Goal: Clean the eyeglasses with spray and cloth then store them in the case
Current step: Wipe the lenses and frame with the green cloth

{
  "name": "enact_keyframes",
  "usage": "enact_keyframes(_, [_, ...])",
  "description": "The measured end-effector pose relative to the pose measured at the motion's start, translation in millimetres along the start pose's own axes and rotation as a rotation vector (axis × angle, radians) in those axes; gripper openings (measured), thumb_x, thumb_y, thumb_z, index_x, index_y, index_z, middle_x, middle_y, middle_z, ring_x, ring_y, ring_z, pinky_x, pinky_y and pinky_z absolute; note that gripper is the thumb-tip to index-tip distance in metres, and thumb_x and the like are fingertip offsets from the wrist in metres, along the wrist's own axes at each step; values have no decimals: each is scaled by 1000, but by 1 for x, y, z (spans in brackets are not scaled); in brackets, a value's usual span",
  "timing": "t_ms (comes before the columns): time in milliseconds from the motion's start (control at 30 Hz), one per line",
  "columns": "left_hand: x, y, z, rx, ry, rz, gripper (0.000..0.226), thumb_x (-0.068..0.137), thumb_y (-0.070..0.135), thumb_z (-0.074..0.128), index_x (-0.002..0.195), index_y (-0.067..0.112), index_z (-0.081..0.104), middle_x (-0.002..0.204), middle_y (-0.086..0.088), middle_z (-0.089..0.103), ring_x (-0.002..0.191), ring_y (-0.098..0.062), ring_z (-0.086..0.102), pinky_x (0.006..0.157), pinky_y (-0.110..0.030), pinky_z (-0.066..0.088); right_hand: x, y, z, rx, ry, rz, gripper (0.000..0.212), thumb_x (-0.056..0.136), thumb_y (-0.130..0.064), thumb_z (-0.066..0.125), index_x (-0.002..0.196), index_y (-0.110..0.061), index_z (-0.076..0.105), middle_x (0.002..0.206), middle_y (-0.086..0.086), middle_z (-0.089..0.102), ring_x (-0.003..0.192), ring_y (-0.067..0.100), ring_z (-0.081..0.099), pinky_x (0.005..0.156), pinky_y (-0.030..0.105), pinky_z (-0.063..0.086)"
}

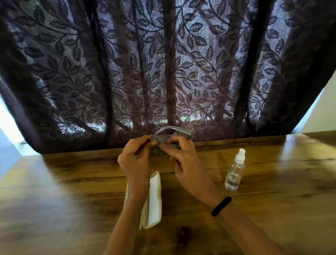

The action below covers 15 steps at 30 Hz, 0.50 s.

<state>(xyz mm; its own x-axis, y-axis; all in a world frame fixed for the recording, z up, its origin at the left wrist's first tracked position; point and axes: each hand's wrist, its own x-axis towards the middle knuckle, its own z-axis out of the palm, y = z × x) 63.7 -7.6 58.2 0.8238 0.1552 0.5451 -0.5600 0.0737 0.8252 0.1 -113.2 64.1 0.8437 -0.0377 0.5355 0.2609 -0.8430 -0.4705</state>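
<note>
Wiping stage. My left hand (134,159) grips the eyeglasses (173,133) above the table (67,197); my right hand (183,158) pinches the cloth (161,146) against a lens. Spray bottle (235,171) set aside, right. Case (152,202) open, empty; storing remains.

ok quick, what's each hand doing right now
Left hand: closed on the glasses, pinching the frame's end.
Right hand: closed on the cloth, pressing it against the glasses.
</note>
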Motion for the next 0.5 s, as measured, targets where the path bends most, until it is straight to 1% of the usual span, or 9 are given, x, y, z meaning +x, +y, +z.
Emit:
enact_keyframes(67, [2,0,-1,2,-17,17,30,74,-11,65,91,14,66,83,-8,68,74,-3,64,69,-16,52,-1,1,1,-41,-35,-4,69,85,11,45,137,-34,37,129,6,37,115,14,29,82,-4,25])
enact_keyframes(100, [2,0,-1,1,-25,16,29,74,-10,66,92,13,66,83,-8,68,74,-4,64,69,-15,52,-2,1,1,-53,-38,-3,68,86,9,46,137,-35,35,129,6,35,115,14,28,82,-3,25])
enact_keyframes(167, [1,0,-2,0,-21,2,27,74,-8,66,93,11,67,84,-11,68,76,-10,65,70,-17,53,-2,-3,2,-82,-16,-8,64,88,3,48,138,-35,34,127,6,35,113,17,30,87,7,29])
enact_keyframes(233, [0,0,-2,-1,-9,11,26,74,-8,67,92,11,67,84,-13,67,77,-11,65,71,-18,53,-1,-6,3,-142,16,-9,62,88,0,50,137,-35,34,123,7,35,109,18,33,85,16,36])
enact_keyframes(333, [0,0,-1,28,7,34,28,74,-10,66,93,10,67,84,-14,68,77,-9,64,71,-18,52,-2,-6,0,-257,26,31,68,87,3,51,140,-33,27,121,6,33,106,19,34,73,21,48])
enact_keyframes(500, [-2,2,1,43,13,51,28,73,-10,67,92,10,67,82,-12,68,75,-6,64,68,-14,51,-3,-4,-4,-327,15,84,71,84,6,52,140,-29,27,125,8,34,107,22,36,70,25,52])
